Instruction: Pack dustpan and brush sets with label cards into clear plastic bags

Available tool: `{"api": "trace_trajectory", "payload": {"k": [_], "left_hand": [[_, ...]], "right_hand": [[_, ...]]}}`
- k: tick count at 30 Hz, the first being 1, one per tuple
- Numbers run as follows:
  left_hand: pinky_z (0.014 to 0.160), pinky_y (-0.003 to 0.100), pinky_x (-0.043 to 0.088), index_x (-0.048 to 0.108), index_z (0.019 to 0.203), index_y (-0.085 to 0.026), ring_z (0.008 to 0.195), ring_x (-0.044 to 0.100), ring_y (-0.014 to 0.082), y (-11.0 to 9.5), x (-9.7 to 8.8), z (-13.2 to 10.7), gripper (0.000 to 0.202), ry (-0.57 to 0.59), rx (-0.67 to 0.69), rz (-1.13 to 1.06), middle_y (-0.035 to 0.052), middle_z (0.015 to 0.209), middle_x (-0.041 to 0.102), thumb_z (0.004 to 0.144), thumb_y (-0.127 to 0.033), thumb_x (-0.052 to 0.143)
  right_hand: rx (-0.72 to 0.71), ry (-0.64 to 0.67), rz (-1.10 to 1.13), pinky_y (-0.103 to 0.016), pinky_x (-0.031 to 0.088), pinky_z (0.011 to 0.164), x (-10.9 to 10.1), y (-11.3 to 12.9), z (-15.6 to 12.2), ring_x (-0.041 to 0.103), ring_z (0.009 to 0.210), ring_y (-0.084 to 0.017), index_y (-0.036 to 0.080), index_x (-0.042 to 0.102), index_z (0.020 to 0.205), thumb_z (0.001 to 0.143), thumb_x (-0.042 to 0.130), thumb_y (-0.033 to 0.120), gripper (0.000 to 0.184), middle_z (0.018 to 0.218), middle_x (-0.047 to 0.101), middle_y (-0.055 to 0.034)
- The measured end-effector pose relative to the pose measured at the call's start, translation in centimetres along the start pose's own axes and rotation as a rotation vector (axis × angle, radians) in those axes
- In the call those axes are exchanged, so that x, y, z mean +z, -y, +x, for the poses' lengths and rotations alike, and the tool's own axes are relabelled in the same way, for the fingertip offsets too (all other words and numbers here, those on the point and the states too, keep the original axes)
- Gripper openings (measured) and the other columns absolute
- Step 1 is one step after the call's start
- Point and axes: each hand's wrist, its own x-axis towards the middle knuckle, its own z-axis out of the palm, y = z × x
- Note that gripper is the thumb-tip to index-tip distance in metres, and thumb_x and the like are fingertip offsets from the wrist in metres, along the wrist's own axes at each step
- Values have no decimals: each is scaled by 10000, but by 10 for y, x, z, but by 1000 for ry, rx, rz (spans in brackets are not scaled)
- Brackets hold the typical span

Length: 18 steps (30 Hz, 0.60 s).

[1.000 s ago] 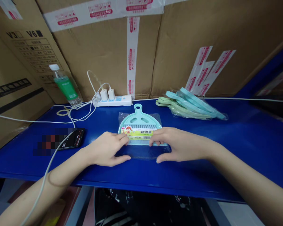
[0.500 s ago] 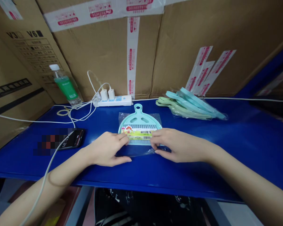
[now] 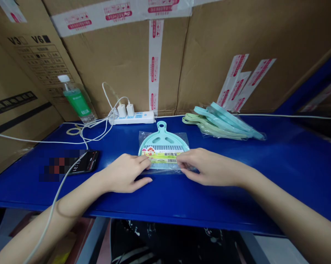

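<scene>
A light-blue dustpan and brush set (image 3: 162, 138) lies in a clear plastic bag on the blue table, its handle pointing away from me. A colourful printed card (image 3: 161, 156) crosses its front, over the grey bristles. My left hand (image 3: 124, 172) rests at the bag's left front corner, fingers on it and thumb stretched out apart on the table. At the opposite corner, my right hand (image 3: 202, 167) has its fingers curled over the bag's edge, with the thumb drawn in near the fingertips. The fingers cover both front corners of the bag.
Several bagged dustpan sets (image 3: 226, 123), blue and green, are piled at the back right. A power strip (image 3: 139, 117) with white cables, a green-labelled bottle (image 3: 77, 102) and a phone (image 3: 85, 161) stand or lie to the left. Cardboard (image 3: 121, 66) walls the back.
The loose plastic flap at the bag's front has gone from spread toward me to tucked close against the set. My right hand has shifted slightly away from me; the left has barely moved.
</scene>
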Motion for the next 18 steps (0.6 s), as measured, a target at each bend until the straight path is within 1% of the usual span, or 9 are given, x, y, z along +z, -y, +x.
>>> {"api": "trace_trajectory", "payload": {"k": [4,7,12,18], "left_hand": [[569,287,443,528,901,-170,655,611,172,0,0,1,130,3,-5,5,37,853,644,899,-275,451],[559,274,432,525,856,-172,626,598,155,0,1,2,139,-2,-24,4,22,816,636,921,-239,421],[535,261,409,528,812,-169,608,592,152,0,4,2,230,-35,-34,37,15,763,624,956,-230,360],[536,260,412,523,813,-168,612,590,151,1,5,2,207,-32,-47,16,17,774,626,951,-237,385]], "right_hand": [[19,1,4,-262,296,547,0,1,0,419,547,-119,212,365,656,818,430,131,193,623,493,9],[21,1,-3,-263,288,543,0,1,1,410,544,-117,212,353,655,827,420,139,199,628,484,9],[38,-17,6,-261,288,546,-1,0,0,410,543,-113,205,385,685,824,417,124,165,644,492,12],[34,-47,-4,-263,303,560,-1,2,0,439,559,-117,202,399,698,839,399,126,160,662,516,-1]]}}
